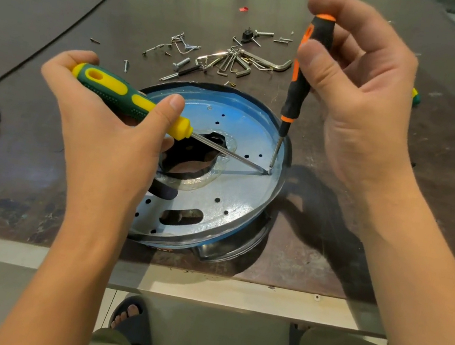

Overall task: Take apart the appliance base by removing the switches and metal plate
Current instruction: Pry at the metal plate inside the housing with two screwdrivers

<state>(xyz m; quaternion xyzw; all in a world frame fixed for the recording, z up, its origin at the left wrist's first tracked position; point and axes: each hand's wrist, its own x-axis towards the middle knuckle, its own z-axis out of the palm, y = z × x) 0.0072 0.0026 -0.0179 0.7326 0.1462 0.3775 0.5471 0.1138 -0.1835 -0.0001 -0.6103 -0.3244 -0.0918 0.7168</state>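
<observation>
Littered surface (41, 172); my left hand (102, 128) grips the yellow screwdriver (119, 92), my right hand (365, 104) pinches the orange screwdriver (304, 74). Both tips, seemingly crowding one screw (268, 173), may slip.

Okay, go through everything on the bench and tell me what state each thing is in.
Metal plate: still seated in the base.
Left hand: grips the green screwdriver.
Right hand: pinches the orange screwdriver.
Green screwdriver: slanted, tip at the plate's right edge.
Orange screwdriver: nearly upright, tip at the same spot.
Screws and hex keys: loose on the table.
</observation>
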